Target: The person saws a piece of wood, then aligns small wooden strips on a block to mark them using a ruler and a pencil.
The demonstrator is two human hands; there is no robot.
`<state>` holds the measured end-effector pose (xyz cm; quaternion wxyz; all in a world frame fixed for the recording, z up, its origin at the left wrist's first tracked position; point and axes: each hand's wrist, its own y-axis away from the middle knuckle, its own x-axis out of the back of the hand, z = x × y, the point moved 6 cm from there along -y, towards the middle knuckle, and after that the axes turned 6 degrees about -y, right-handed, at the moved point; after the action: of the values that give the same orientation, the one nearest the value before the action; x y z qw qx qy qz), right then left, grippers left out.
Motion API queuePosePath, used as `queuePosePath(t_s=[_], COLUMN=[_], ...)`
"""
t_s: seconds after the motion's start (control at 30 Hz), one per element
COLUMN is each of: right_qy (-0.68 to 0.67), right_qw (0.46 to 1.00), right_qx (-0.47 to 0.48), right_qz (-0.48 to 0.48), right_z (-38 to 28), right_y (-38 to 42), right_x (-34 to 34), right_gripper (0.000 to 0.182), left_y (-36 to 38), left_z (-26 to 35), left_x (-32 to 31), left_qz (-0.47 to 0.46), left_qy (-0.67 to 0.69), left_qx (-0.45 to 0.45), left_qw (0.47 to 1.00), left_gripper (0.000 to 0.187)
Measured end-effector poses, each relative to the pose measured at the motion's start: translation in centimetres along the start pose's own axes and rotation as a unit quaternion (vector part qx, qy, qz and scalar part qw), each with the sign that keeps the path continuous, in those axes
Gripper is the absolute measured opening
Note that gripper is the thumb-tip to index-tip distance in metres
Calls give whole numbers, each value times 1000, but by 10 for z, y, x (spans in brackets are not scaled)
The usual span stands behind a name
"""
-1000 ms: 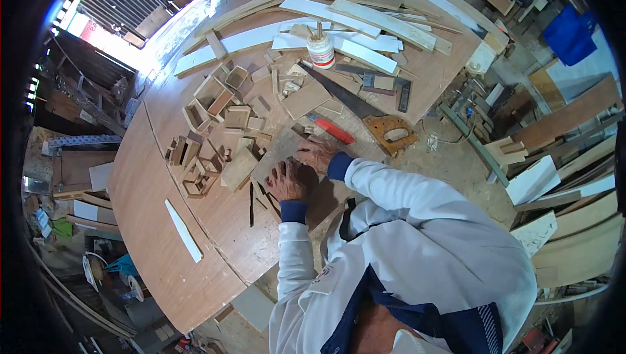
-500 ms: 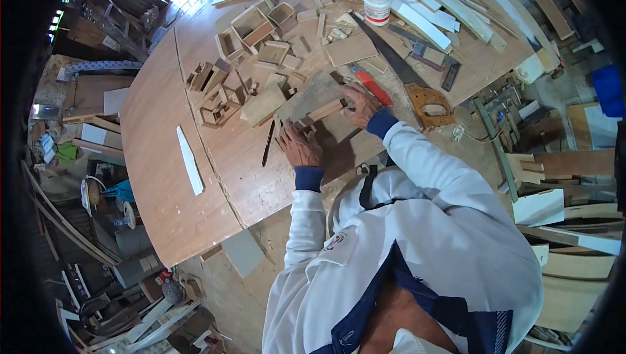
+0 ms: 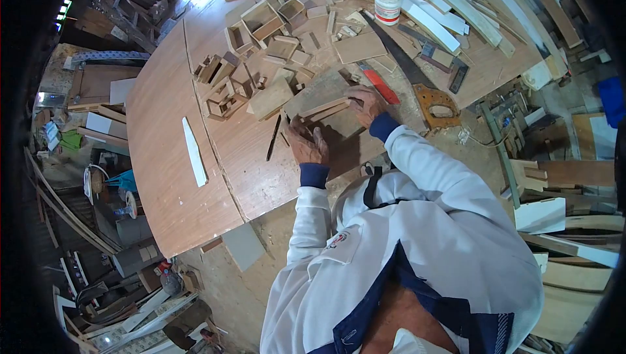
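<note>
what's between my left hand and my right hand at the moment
A narrow wooden piece lies between your left hand and right hand, as the head view shows.

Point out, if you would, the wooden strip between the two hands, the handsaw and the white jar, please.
Wooden strip [image 3: 327, 109]: head view, middle of its length.
Handsaw [image 3: 403, 59]: head view, on its dark blade.
White jar [image 3: 387, 9]: head view, on its front.
</note>
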<state>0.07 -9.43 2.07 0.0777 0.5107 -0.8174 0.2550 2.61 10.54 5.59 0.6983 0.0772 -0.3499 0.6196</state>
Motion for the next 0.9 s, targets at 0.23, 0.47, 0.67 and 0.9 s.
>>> queuePosePath(t_s=[0.23,0.47,0.67,0.9], right_qy=[-47,-167,-126,-315], right_qw=[995,984,988,926], right_qx=[-90,-51,-84,-184], right_qz=[1,36,11,97], right_z=[-3,-13,-24,-13], right_y=[1,-4,0,17], right_x=[3,5,21,38], right_gripper=[20,26,16,13], left_y=[-6,-15,-35,-44], left_z=[-7,-13,2,24], left_x=[1,0,9,-17], left_qz=[-13,-4,16,-67], left_qy=[37,131,60,384], left_qx=[36,49,-13,169], left_qw=[999,990,998,905], left_gripper=[74,71,33,38])
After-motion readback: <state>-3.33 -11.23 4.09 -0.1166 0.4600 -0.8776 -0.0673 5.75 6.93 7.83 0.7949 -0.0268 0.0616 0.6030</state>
